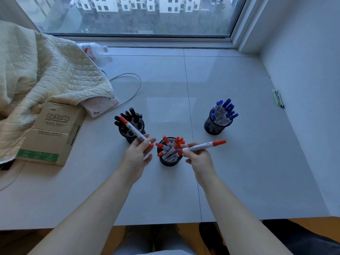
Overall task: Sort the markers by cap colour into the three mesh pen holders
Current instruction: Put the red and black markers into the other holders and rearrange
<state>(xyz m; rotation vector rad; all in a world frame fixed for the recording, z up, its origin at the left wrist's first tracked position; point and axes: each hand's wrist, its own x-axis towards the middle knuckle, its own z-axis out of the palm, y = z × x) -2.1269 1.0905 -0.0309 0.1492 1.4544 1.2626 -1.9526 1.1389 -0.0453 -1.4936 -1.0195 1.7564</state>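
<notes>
Red-capped markers are in both our hands above the white sill [239, 162]. Our left hand [137, 155] pinches one marker [133, 130] by its tail end, the cap pointing up and away across the black holder [131, 133]. Our right hand [197, 157] grips a second marker [204, 145] near its tail, held roughly level, with the cap pointing toward the sill's right edge.

The red holder [170, 159] stands between the two hands, toward the near edge, and looks crowded with markers leaning every way. The black holder is just behind our left hand. The blue holder [215, 126] stands well apart, nearer the right edge.

No loose markers show on the sill, so we judge these two to be the last.

The risk is plain. The left marker hangs over the black caps, and dropping it there would spoil the sort. Pushing two more into the packed red holder could catch on the leaning caps, flip a marker out, or tip the light mesh cup. Both hands arriving together could also collide over the rim.
</notes>
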